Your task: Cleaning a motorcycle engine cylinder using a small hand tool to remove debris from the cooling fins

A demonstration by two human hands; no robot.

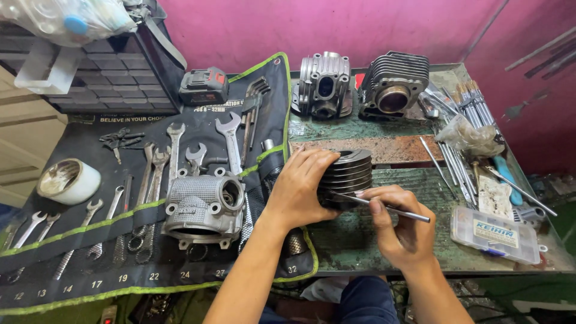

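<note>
My left hand [300,187] grips the left side of a dark finned engine cylinder [348,175] standing on the worn green workbench [396,186]. My right hand [397,223] holds a thin metal rod [396,208] like a pen, its tip touching the cylinder's lower fins. A grey cast cylinder head [203,207] lies just left of my left wrist on a black tool roll [120,240].
Several spanners [174,157] lie in the tool roll. A second cylinder head [324,84] and another finned cylinder [393,84] stand at the back. A clear plastic parts box [497,235], loose rods [453,165], a tape roll [67,180] and a power-tool battery [204,86] surround the area.
</note>
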